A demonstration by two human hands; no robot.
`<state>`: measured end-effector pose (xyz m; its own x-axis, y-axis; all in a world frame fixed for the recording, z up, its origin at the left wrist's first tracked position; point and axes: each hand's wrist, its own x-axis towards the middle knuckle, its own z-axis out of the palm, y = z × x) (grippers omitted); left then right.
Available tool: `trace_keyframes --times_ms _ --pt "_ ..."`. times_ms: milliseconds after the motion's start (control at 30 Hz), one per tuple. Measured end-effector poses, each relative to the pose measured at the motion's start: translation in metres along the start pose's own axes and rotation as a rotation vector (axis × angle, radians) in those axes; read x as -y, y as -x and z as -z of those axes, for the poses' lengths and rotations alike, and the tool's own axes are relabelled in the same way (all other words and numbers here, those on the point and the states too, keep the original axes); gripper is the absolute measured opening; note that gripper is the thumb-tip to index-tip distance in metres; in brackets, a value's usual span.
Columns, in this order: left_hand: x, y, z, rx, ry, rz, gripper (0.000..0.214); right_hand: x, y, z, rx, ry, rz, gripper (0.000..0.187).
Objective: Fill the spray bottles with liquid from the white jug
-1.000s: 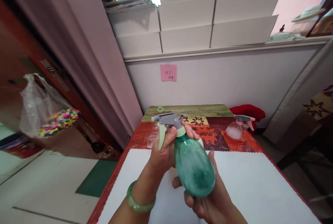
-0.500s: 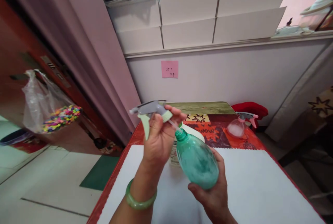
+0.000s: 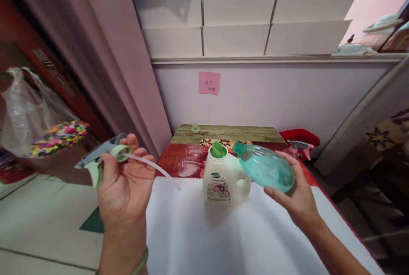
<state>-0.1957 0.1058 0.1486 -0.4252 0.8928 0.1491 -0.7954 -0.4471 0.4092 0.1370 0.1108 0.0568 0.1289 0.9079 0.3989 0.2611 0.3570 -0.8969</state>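
Observation:
My left hand (image 3: pixel 126 181) is closed on a grey and pale green trigger spray head (image 3: pixel 102 153), its clear dip tube hanging out to the right in the air. In my right hand (image 3: pixel 297 194) is a green transparent spray bottle (image 3: pixel 266 166), gripped round its base and tilted, with its uncapped neck pointing to the upper left. That neck is close to the mouth of a cream detergent jug (image 3: pixel 219 181); whether they touch I cannot tell. The jug stands upright on the white cloth, with a green spout showing in its open top.
A clear spray bottle with a pink trigger (image 3: pixel 300 147) stands at the table's back right. Transparent plastic containers (image 3: pixel 191 164) lie left of the jug, and a small green cap (image 3: pixel 195 128) is at the back edge. A bag of colourful pieces (image 3: pixel 59 138) hangs at left.
The spray head has come away from the bottle, moving left and down with my left hand. My right hand has carried the bottle rightward and tilted it further. The jug is now uncovered.

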Motion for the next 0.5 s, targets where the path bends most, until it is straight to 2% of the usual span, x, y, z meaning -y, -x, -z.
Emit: trace_keyframes --times_ms 100,200,500 --pt "0.009 0.001 0.023 -0.082 -0.025 0.065 0.042 0.012 -0.022 0.004 0.086 0.042 0.028 0.083" --pt "0.013 -0.001 0.036 -0.120 -0.031 0.098 0.043 0.018 -0.036 0.005 0.150 0.106 0.038 0.083" --pt "0.014 -0.003 0.048 -0.144 -0.063 0.128 0.038 0.051 -0.065 0.009 0.359 0.312 0.039 0.081"
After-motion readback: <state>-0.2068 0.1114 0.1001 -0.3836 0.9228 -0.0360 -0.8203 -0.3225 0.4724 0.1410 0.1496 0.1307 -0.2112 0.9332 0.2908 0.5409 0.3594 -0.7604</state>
